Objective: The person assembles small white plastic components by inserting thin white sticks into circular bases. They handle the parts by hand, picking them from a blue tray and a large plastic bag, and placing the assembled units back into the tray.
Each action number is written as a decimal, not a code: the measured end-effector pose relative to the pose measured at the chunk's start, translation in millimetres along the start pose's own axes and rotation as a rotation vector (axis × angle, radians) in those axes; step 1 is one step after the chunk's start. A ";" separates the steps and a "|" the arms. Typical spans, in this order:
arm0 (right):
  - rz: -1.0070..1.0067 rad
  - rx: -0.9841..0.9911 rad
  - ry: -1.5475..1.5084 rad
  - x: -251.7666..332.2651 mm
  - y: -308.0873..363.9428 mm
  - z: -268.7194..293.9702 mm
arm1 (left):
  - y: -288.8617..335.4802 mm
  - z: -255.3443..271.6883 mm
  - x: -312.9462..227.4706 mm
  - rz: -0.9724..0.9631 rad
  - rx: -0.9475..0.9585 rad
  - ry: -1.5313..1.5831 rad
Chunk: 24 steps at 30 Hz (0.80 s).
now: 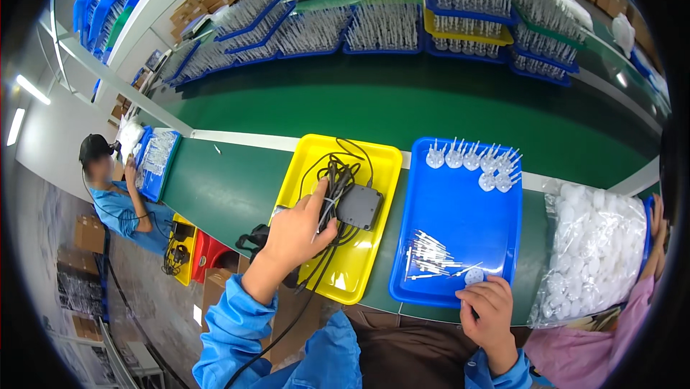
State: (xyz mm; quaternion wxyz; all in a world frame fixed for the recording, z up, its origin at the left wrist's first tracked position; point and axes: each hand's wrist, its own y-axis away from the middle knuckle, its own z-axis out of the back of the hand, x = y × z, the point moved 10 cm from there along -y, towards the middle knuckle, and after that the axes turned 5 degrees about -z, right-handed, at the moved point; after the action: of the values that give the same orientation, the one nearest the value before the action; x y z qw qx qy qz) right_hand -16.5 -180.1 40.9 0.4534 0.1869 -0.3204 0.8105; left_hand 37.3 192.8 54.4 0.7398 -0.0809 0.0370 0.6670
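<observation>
My left grip (296,234) lies over black cables (336,172) in the yellow tray (345,278), forefinger extended (whether it holds any, I cannot tell). My right grip (492,310), fingers curled, meets a white disc (474,275) at the blue tray (460,206)'s near edge; pinched or merely touched, I cannot tell.

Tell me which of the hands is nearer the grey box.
Left. The left hand is at the cables beside the grey box; the right hand is farther right, at the blue tray.
</observation>
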 end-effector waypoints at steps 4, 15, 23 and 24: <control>-0.003 0.019 -0.013 1.0 5.4 -6.2 | -6.3 17.8 -2.7 -0.043 0.139 -0.002; -0.025 -0.002 -0.015 -0.3 15.5 1.8 | 182.1 38.7 100.5 0.403 -0.644 0.509; 0.015 0.024 -0.045 7.8 6.6 -5.3 | 186.0 -36.4 80.9 0.479 -0.565 0.502; 0.015 0.020 -0.041 7.7 6.6 -4.7 | 174.1 -23.9 79.8 0.446 -0.582 0.585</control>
State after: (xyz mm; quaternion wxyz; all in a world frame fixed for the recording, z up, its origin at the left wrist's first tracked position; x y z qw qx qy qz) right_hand -26.2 -174.6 39.7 0.4389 0.2054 -0.3228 0.8130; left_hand -125.6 284.0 5.6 0.4833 -0.4597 0.0722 0.7416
